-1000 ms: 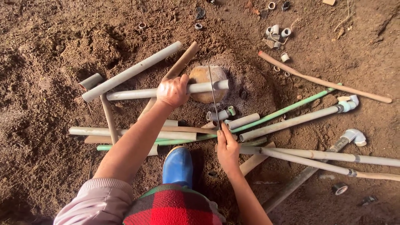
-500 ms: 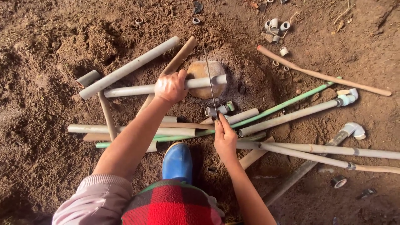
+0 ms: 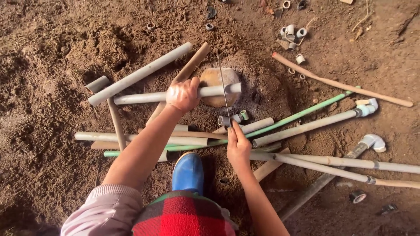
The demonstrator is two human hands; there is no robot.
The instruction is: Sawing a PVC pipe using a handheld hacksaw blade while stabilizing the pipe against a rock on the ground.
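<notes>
Sawing step: the left hand [image 3: 183, 95] clamps a grey pipe [image 3: 144, 98] across a stone [image 3: 214, 78] on the dirt ground; the right hand [image 3: 238, 146] grips a saw blade [image 3: 223, 87] laid across it, needing steady strokes.

hands: two, left [image 3: 183, 94] and right [image 3: 238, 146] | saw blade [image 3: 223, 89]: one | stone [image 3: 214, 81]: one | blue boot [image 3: 188, 172]: one | green pipe [image 3: 302, 114]: one | white elbow fittings [image 3: 372, 105]: two | tape roll [image 3: 358, 196]: one
</notes>
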